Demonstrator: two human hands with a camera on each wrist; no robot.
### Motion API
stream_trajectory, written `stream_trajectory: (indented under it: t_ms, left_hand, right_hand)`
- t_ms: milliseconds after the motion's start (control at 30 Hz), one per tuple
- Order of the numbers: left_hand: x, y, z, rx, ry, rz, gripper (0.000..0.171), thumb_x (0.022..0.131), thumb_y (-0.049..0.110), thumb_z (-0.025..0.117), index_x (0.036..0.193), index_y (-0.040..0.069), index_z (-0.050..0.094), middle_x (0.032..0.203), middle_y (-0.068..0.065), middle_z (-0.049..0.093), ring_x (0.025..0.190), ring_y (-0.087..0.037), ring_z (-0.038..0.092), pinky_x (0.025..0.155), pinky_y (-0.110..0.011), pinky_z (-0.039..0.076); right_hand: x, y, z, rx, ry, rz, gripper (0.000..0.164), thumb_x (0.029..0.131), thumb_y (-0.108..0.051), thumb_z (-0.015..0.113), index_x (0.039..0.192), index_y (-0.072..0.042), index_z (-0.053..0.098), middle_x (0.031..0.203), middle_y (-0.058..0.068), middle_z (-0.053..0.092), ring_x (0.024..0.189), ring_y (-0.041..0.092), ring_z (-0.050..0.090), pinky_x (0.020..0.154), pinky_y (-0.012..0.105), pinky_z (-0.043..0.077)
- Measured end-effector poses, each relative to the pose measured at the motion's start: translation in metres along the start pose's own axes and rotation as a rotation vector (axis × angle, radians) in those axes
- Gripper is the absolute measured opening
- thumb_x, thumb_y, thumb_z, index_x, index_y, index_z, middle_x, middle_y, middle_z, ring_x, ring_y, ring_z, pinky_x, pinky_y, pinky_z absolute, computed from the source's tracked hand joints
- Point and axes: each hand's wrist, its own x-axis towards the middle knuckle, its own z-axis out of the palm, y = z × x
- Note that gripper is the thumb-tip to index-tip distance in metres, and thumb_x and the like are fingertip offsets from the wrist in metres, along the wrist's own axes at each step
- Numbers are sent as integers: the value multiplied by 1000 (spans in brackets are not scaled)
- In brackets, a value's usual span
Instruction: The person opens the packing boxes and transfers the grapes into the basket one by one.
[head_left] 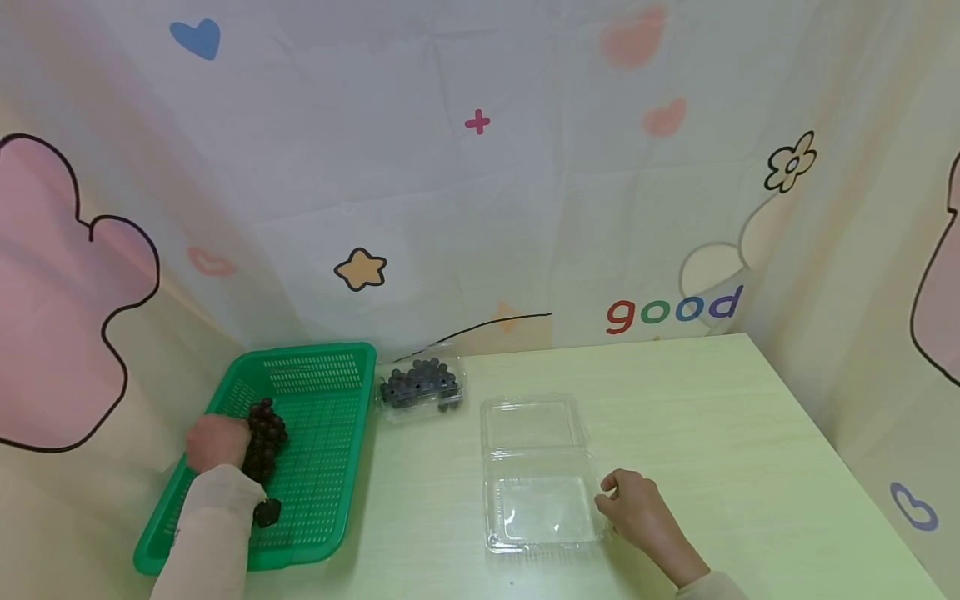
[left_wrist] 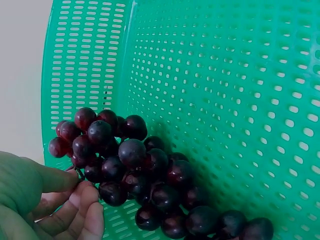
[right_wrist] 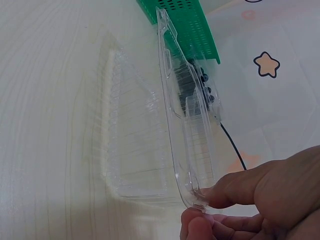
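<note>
From the dark grape bunch (head_left: 267,437), berries could be lost if its thin stem were tugged; the clear container (head_left: 542,510) could be tipped by an uneven pull. The bunch was pinched by its stem in the left grip (head_left: 217,442), inside the green basket (head_left: 322,467) at left. Its long axis ran near to far, stem leftward. The container's right rim was pinched in the right grip (head_left: 637,510).
</note>
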Motion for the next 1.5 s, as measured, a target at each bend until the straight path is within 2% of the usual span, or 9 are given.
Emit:
stream_trajectory:
  t_ms: [400, 767, 1067, 1133, 1200, 1267, 1367, 1433, 1500]
  left_hand:
    - [-3, -2, -2, -6, -16, 18, 40, 97, 13, 49, 59, 3, 49, 64, -20, 54, 61, -33, 53, 50, -42, 45]
    - [-3, -5, -5, 1, -69, 19, 37, 95, 10, 43, 57, 12, 39, 54, -3, 35, 50, -23, 41, 46, -37, 38]
    - [-10, 0, -17, 58, -179, 153, 46, 99, 17, 44, 54, 16, 38, 52, 3, 32, 48, -15, 33, 44, -30, 31]
    - [-10, 2, -19, 67, -202, 171, 47, 102, 20, 45, 55, 16, 44, 53, 2, 36, 50, -16, 37, 45, -31, 31]
    - [-10, 4, -22, 87, -223, 186, 44, 104, 22, 46, 67, 4, 63, 61, -11, 52, 55, -21, 48, 45, -33, 37]
    - [-10, 8, -24, 117, -248, 201, 41, 105, 24, 47, 97, -5, 74, 88, -26, 68, 69, -35, 61, 49, -39, 47]
    - [-11, 12, -28, 155, -281, 244, 50, 107, 26, 48, 136, -13, 57, 134, -35, 57, 104, -51, 62, 69, -52, 57]
    - [-13, 14, -29, 165, -298, 264, 50, 108, 26, 48, 138, -14, 55, 141, -36, 51, 117, -55, 55, 82, -58, 55]
    - [-15, 16, -30, 156, -307, 286, 50, 108, 25, 48, 138, -15, 54, 141, -37, 51, 118, -55, 54, 89, -61, 52]
  right_hand:
    - [0, 0, 0, -9, 8, 2, 23, 89, 2, 63, 107, 16, 64, 82, 12, 71, 53, 15, 59, 53, 31, 51]
    - [1, 0, 1, -23, 5, -1, 22, 89, 1, 64, 106, 15, 65, 81, 11, 70, 54, 15, 60, 54, 31, 51]
    - [0, -2, 0, -22, 2, -7, 23, 89, 1, 63, 107, 15, 65, 82, 12, 70, 54, 16, 60, 53, 31, 51]
    - [0, -1, 0, -23, 1, -8, 23, 89, 1, 63, 106, 15, 65, 81, 11, 70, 54, 15, 60, 53, 31, 51]
    - [0, -1, 1, -22, 0, -9, 23, 89, 1, 63, 106, 15, 64, 81, 11, 70, 54, 16, 60, 53, 31, 51]
    - [0, -1, 1, -21, 0, -7, 23, 88, 1, 62, 107, 16, 64, 81, 11, 70, 54, 16, 60, 53, 32, 51]
    - [0, -1, 0, -21, -1, -10, 24, 88, 1, 62, 106, 16, 64, 81, 11, 70, 54, 16, 60, 53, 32, 51]
    - [1, -1, 0, -23, 1, -13, 23, 88, 1, 63, 106, 16, 64, 81, 11, 71, 54, 16, 60, 53, 31, 51]
    - [1, -1, 0, -22, 1, -9, 23, 88, 1, 63, 106, 16, 65, 81, 11, 71, 54, 16, 60, 53, 32, 51]
